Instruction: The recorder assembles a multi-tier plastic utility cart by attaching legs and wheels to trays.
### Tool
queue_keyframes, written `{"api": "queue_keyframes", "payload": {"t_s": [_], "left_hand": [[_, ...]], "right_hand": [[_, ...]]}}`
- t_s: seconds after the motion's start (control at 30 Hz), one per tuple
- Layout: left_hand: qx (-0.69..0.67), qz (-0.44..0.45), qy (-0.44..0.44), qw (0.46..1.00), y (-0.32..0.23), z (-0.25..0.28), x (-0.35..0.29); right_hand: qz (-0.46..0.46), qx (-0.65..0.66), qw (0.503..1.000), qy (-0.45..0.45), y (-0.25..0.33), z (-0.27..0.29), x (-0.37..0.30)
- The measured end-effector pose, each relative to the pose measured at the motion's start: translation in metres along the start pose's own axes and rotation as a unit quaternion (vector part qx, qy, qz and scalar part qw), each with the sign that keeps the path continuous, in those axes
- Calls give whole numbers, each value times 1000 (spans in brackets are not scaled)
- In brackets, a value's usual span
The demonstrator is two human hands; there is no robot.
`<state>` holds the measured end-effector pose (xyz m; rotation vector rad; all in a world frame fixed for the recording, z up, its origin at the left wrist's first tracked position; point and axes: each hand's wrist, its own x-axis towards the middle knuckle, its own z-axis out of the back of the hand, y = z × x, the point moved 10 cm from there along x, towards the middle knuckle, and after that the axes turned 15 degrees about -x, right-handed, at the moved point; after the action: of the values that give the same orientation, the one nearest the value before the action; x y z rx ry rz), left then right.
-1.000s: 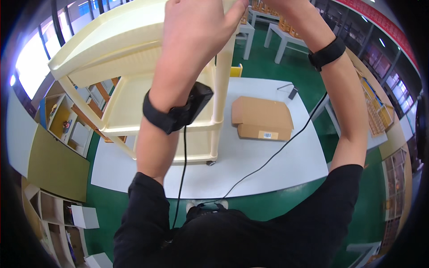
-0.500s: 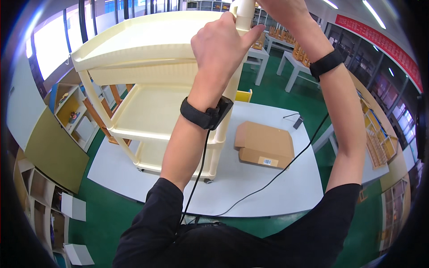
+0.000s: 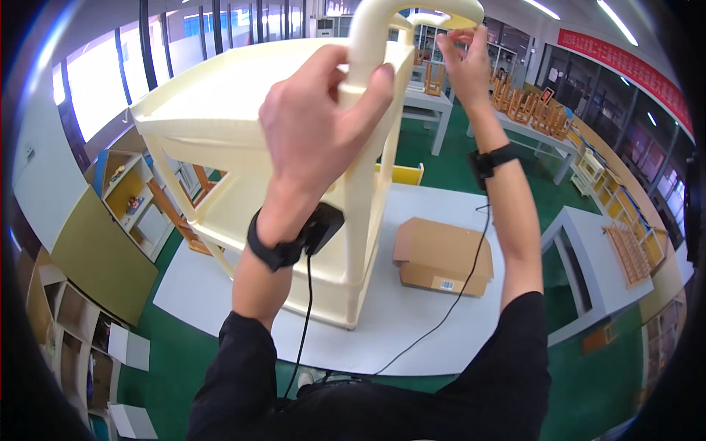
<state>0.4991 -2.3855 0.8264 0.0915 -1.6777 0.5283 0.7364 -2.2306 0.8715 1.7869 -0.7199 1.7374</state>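
Cream trolley handle: near-vertical leg clasped in left hand (nearer of 2); right hand, half-curled, just below arched end, contact unclear.

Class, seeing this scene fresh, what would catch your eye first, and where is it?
First, the cream plastic tiered cart, left of centre over the white table, with the left hand around its near post. The right hand is raised by the cart's curved handle, contact unclear. Then the brown cardboard box on the table, right of the cart, and the long red banner at upper right.
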Motion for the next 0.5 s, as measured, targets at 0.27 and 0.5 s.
{"api": "queue_keyframes", "payload": {"t_s": [0.27, 0.5], "left_hand": [[-170, 18, 74, 982, -13, 18, -2], [-170, 57, 84, 980, 5, 30, 2]], "right_hand": [[-211, 371, 858, 284, -53, -63, -30], [-167, 454, 852, 199, -45, -38, -25]]}}
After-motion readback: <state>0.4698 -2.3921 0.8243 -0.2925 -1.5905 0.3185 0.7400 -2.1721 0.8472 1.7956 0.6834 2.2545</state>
